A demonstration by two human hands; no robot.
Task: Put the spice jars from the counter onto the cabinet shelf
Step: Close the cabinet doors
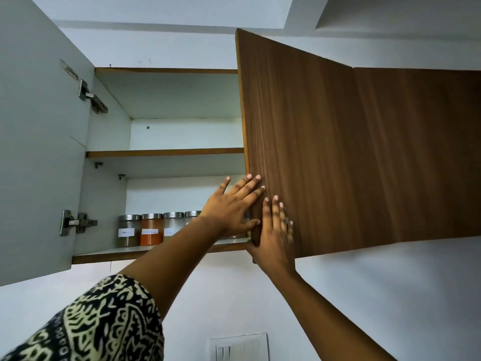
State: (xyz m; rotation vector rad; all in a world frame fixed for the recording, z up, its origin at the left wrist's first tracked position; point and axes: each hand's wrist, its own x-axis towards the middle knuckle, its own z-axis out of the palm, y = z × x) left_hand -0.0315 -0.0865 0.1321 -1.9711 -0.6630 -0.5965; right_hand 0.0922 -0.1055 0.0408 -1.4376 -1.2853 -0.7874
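Both hands press flat-fingered, gripping nothing, on the door (338,152): left hand (230,207) at its free edge, right hand (277,234) just below. Beyond, the jars (152,229) stand in a row on the bottom shelf (104,257), so placing looks done. The door probably wants an even push shut next.

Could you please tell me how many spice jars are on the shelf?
4, in a row on the bottom shelf: brown-filled jar leftmost, orange-filled jar next, third jar, fourth jar half behind the left hand. More may hide behind it.
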